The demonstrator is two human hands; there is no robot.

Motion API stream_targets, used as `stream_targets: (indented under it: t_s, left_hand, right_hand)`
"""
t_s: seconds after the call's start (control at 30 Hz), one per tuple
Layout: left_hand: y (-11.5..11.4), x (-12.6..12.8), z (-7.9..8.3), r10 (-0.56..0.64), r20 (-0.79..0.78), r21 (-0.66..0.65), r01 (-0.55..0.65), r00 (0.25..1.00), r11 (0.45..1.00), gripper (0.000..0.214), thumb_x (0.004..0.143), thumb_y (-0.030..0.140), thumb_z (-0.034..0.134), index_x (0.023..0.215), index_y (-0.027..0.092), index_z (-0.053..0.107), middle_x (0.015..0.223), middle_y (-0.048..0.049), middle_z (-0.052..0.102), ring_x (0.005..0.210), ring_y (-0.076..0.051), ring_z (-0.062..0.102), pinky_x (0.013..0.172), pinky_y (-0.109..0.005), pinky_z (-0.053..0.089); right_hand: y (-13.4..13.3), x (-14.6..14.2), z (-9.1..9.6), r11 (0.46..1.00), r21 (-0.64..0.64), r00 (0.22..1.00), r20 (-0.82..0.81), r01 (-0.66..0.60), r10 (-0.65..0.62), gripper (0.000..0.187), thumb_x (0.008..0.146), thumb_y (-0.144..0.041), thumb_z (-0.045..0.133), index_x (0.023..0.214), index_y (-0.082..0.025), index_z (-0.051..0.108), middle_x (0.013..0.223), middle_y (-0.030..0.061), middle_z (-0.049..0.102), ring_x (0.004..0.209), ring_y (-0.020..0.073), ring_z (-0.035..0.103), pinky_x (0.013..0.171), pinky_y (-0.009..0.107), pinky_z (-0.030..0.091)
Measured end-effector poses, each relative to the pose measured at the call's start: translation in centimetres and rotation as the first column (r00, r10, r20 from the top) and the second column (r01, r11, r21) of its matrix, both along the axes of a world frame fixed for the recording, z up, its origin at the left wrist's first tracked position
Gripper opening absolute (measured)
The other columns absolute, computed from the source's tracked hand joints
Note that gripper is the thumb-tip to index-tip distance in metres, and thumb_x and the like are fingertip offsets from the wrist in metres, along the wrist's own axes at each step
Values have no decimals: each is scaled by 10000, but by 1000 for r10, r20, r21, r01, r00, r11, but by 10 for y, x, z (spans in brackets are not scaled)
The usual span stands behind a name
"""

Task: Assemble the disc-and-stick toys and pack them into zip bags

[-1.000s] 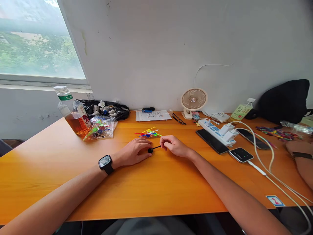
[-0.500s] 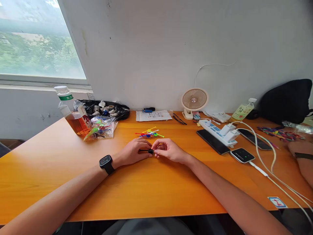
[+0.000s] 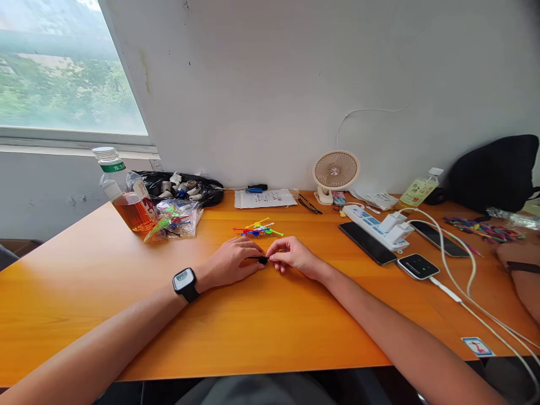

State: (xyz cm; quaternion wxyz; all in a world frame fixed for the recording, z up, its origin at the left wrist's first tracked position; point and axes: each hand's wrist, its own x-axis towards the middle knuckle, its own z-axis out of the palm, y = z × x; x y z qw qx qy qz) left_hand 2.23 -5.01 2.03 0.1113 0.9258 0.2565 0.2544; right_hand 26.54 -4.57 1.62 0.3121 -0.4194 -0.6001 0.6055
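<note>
My left hand [image 3: 230, 263] and my right hand [image 3: 294, 257] meet at the middle of the orange table [image 3: 253, 332]. Between their fingertips sits a small black piece with a thin stem [image 3: 262, 260]; both hands pinch it, fingers closed. Just behind the hands lies a little heap of coloured plastic sticks [image 3: 258, 228]. A black watch [image 3: 185, 283] is on my left wrist.
A tea bottle [image 3: 122, 191] and a clear bag of coloured pieces [image 3: 174, 219] stand at the back left. A small fan [image 3: 334, 171], a power strip [image 3: 373, 223], phones [image 3: 365, 242] and white cables [image 3: 468, 292] are at the right. Another person's arm [image 3: 521, 270] rests at the far right edge.
My right hand has moved left to meet my left hand. The black stemmed piece, held out to the right a second ago, is now pinched between both hands.
</note>
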Motion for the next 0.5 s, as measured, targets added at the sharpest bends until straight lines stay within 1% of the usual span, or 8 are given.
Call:
stream_targets:
  t_s: [0.07, 0.23, 0.37, 0.5]
  left_hand:
    - [-1, 0, 0, 9, -6, 12, -9, 1000, 1000, 237, 1052, 407, 604, 1174, 276, 759, 1164, -57, 778, 1086, -251, 713, 977, -400, 552]
    - [-3, 1, 0, 38, -12, 66, -37, 999, 997, 227, 1046, 388, 618, 1212, 266, 713, 1126, -57, 775, 1058, -254, 711, 940, -398, 542]
    - [-4, 2, 1, 21, -34, 121, -17, 999, 992, 207, 1067, 388, 584, 1150, 263, 726, 1096, -54, 778, 1020, -248, 716, 935, -402, 533]
    - [-5, 2, 3, 3, -46, 148, 4, 999, 989, 236, 1081, 371, 550, 1064, 249, 751, 1054, -58, 783, 974, -243, 711, 917, -406, 534]
  right_hand:
    - [0, 0, 1, 1000, 21, 999, 44, 2, -2, 219, 682, -314, 803, 806, -143, 745, 580, -1, 664, 507, 118, 597, 466, 223, 487]
    - [-2, -2, 4, 999, 52, 995, 97, 7, -12, 187, 695, -302, 751, 814, -159, 729, 550, -21, 639, 454, 104, 542, 427, 216, 431]
    - [-2, -2, 3, 997, 80, 991, 128, 16, -26, 159, 713, -273, 711, 829, -165, 725, 512, -38, 603, 426, 92, 477, 416, 212, 363]
    - [0, -1, -1, 994, 102, 993, 108, 34, -45, 138, 712, -263, 723, 808, -164, 726, 570, -22, 625, 481, 104, 507, 439, 221, 360]
